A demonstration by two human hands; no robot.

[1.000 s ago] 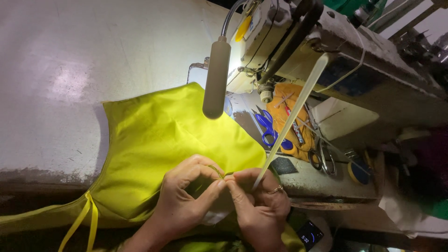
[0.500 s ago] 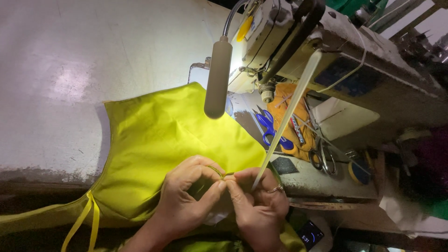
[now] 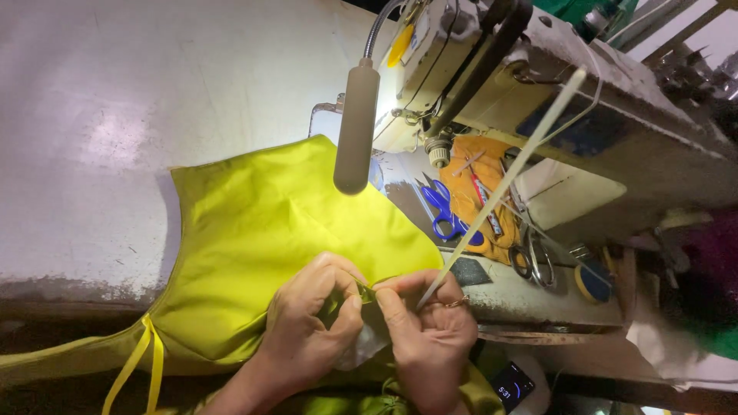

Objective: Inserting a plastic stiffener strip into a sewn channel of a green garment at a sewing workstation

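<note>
We look down on both hands meeting at the near edge of the bench (image 3: 92, 154). Our left hand (image 3: 307, 330) curls in from below, fingers bent and thumb pressed forward, pinching a small fold at the edge of the yellow-green fabric (image 3: 261, 230). Our right hand (image 3: 430, 338) faces it, knuckles up, thumb and forefinger closed on the same fold, and it also grips the lower end of a long pale stick (image 3: 507, 177) that slants up and to the right across the sewing machine (image 3: 553, 84). A ring shows on that hand. The fabric lies spread flat on the bench, its far point just under the grey lamp head (image 3: 355, 131) on its bent neck; a yellow ribbon (image 3: 142, 361) hangs off its near left corner. Right of the fabric, blue-handled scissors (image 3: 442, 211) lie beside an orange cloth (image 3: 477, 192) with small tools on it. A dark phone (image 3: 511, 384) with a lit screen sits low by our right wrist.
</note>
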